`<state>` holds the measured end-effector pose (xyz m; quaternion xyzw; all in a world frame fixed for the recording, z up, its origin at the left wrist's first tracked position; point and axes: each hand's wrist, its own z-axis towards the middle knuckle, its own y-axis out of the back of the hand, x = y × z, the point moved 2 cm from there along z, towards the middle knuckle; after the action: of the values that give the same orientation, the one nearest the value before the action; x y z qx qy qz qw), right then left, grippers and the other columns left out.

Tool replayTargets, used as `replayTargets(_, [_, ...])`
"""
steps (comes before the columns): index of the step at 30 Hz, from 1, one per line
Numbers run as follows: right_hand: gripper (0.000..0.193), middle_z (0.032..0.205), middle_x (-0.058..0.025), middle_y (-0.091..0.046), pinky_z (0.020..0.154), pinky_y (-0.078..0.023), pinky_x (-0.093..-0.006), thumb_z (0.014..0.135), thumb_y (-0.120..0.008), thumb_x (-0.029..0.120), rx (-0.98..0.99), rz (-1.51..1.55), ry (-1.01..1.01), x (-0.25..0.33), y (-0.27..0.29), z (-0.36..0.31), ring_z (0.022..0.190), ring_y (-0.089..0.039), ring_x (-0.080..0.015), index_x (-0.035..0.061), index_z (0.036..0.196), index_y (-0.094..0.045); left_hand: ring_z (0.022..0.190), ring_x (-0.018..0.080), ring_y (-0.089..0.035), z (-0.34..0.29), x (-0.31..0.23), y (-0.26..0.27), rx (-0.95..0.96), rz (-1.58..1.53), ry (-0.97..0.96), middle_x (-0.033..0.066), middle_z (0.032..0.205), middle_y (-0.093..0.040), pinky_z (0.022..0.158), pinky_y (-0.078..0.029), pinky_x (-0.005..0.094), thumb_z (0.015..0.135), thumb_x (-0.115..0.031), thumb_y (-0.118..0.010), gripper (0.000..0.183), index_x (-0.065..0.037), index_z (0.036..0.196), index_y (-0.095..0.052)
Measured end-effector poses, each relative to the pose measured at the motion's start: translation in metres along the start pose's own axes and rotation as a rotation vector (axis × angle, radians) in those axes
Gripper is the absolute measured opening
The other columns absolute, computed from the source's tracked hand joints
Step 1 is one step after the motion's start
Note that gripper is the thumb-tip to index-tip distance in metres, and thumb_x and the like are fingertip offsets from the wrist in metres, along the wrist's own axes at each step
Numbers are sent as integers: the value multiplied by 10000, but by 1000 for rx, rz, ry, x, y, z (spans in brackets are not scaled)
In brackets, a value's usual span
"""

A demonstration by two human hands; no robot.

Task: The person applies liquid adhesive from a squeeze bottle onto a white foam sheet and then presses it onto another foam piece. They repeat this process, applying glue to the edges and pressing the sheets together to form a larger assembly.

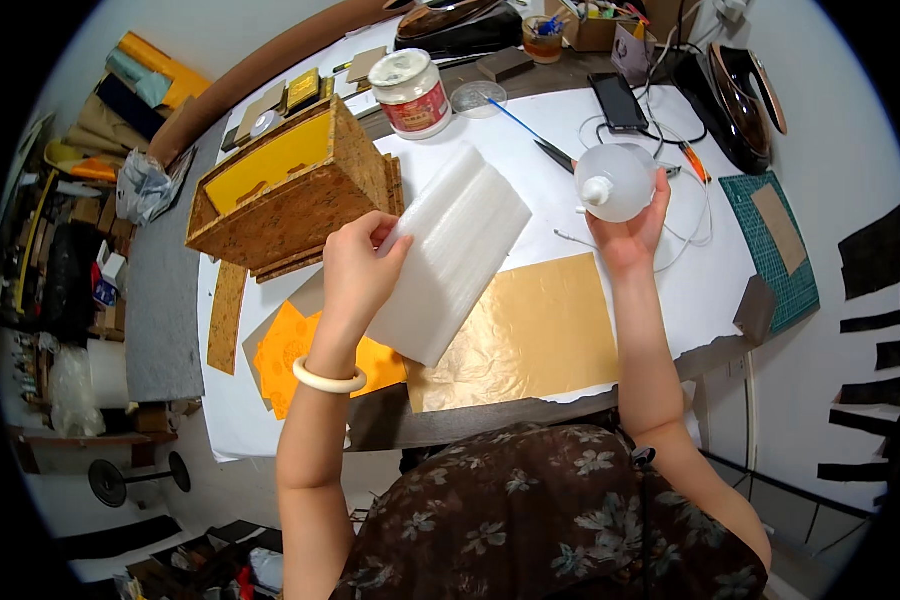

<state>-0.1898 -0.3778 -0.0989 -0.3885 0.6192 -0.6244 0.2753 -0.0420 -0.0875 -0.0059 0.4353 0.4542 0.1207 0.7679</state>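
My left hand [362, 268], with a cream bangle [328, 378] on its wrist, pinches the upper left edge of a white foam sheet [457, 250] between thumb and fingers. The sheet is held tilted over the table. My right hand [632, 228] is wrapped round a translucent white squeeze bottle [618, 178], whose white nozzle points towards me. Below the foam sheet lies a gold paper sheet [550, 325], wrinkled at its left end and partly covered in view. Orange patterned paper [285, 350] sits left of it, partly behind my left forearm.
A brown patterned box [360, 165] with yellow lining stands at the left, a patterned strip [227, 320] before it. Behind are a white jar [410, 95] and a clear lid [478, 98]. A phone [618, 102], cables, scissors [555, 155] and green cutting mat [770, 245] lie rightward.
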Motion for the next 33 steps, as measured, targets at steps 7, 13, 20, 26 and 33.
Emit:
replayTargets(7, [662,1385,-90,-550,1046,-486,-470,897,-601,577,-169,-38,59,-7,-11,-10,1282,-542,-296,150,1391,-490,755,149,-674,-3,3,-5,26,-23,27,111,844,-734,711,-544,290,817,-100,-764,247,47,1009,-715])
replayTargets(13, [675,1400,-84,-537,1042,-487,-462,891,-610,577,-176,-49,77,-6,-11,-9,1282,-540,-300,158,1402,-477,732,146,-669,-1,-2,-4,32,-39,1,108,823,-732,695,-536,286,819,-103,-764,248,50,1008,-713])
replayTargets(20, [662,1391,-86,-543,1056,-467,-470,895,-588,591,-184,-94,96,-7,-7,-7,1292,-528,-304,159,1387,-493,724,140,-674,-3,3,-4,49,-4,-12,116,816,-733,680,-531,277,822,-117,-770,262,52,1015,-716])
replayTargets(26, [661,1348,-74,-571,1050,-447,-482,922,-474,654,-198,-244,132,-9,-9,-8,1263,-539,-293,151,1348,-521,693,120,-668,3,9,-3,87,27,9,101,802,-736,655,-530,273,827,-140,-789,287,56,1024,-721])
replayTargets(33, [697,1412,-177,-530,1085,-434,-472,952,-443,640,-88,-176,117,-9,3,-4,1353,-450,-436,113,1408,-463,692,110,-660,16,1,5,264,30,125,75,783,-723,639,-523,270,812,-147,-806,245,37,955,-731])
